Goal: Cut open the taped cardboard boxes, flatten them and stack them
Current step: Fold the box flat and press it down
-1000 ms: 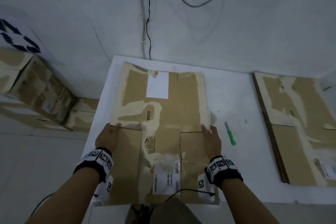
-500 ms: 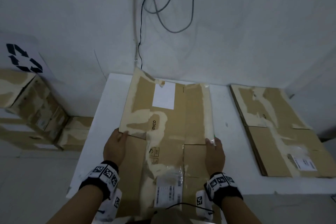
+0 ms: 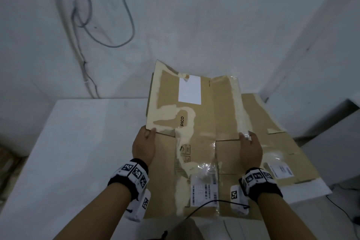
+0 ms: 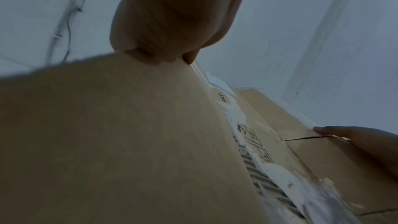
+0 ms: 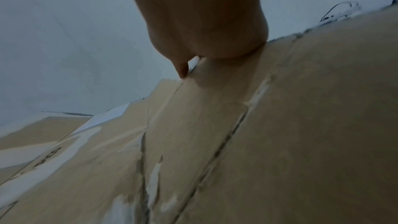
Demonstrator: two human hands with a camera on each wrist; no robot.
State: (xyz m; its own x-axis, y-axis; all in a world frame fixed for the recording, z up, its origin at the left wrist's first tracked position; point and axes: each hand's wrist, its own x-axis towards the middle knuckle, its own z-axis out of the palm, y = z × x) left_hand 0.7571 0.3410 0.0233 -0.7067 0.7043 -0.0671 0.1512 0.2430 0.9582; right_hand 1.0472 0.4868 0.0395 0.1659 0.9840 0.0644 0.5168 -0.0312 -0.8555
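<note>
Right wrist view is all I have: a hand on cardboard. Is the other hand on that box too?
Observer: Yes. The left hand grips the flattened box at its left edge, opposite the right hand.
Operator: Anything under it?
Observer: Its right part overlaps a stack of flattened cardboard on the white table.
Operator: Lying flat?
Observer: No; the far flap with the blank white label tilts up.

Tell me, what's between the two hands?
The head view shows the flattened cardboard box, gripped at each side by the left hand and right hand. Torn tape and a barcode label lie between them.
</note>
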